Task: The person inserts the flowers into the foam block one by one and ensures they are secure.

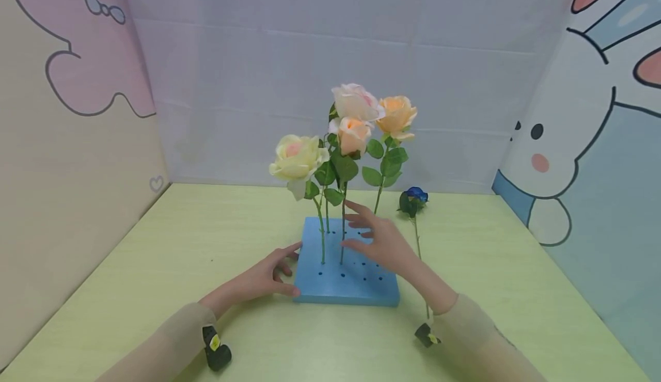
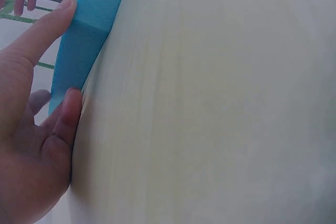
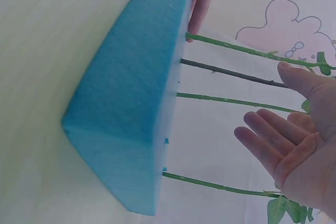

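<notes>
A blue foam block (image 1: pixel 356 284) with rows of holes lies on the pale green table (image 1: pixel 155 290). Several artificial roses stand in it: a cream one (image 1: pixel 298 158), a pink-white one (image 1: pixel 355 102), a peach one (image 1: pixel 352 135) and an orange one (image 1: pixel 396 113). My left hand (image 1: pixel 291 270) rests against the block's left side with straight fingers, the thumb at the front corner; in the left wrist view the left hand (image 2: pixel 71 51) touches the block (image 2: pixel 86 40). Held open over the block (image 3: pixel 131 103), my right hand (image 1: pixel 351 227) (image 3: pixel 262 103) holds nothing, its fingers beside the green stems (image 3: pixel 231 100).
A blue rose (image 1: pixel 414 197) lies on the table right of the block, its stem running toward my right sleeve. Cartoon panels wall in the left (image 1: pixel 77 112) and right (image 1: pixel 594 141) sides, and a white sheet (image 1: pixel 310 55) closes the back.
</notes>
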Demonstrator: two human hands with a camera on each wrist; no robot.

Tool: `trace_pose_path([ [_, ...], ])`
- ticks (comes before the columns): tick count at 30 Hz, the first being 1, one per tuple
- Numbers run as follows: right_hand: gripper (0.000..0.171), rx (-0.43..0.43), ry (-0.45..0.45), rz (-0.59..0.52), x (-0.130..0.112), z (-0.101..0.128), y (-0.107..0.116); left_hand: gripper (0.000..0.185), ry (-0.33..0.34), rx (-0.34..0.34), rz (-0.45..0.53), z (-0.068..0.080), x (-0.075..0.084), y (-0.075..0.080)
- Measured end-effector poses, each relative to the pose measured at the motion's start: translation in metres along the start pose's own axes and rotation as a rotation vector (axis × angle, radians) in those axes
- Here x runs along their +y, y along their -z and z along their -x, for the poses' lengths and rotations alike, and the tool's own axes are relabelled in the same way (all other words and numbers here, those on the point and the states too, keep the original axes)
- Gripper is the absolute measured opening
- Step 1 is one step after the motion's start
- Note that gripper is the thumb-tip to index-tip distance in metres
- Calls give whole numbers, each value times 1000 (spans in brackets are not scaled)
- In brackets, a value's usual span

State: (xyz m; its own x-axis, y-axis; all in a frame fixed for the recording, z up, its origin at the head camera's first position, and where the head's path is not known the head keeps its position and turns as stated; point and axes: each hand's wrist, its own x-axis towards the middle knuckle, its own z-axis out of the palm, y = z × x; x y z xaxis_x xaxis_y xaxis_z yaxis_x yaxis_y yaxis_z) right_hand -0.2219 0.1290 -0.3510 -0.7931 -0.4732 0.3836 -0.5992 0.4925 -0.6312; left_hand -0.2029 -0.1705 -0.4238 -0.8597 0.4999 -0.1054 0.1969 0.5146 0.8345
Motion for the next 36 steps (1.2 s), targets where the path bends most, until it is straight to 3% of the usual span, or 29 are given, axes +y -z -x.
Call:
trace_pose_path([
  [21, 72, 110, -52, 48, 6, 12, 32, 100, -18, 5, -9, -1, -4, 0],
  [36, 67, 183, -106, 117, 34, 32, 50, 100, -6, 7, -17, -1, -3, 0],
])
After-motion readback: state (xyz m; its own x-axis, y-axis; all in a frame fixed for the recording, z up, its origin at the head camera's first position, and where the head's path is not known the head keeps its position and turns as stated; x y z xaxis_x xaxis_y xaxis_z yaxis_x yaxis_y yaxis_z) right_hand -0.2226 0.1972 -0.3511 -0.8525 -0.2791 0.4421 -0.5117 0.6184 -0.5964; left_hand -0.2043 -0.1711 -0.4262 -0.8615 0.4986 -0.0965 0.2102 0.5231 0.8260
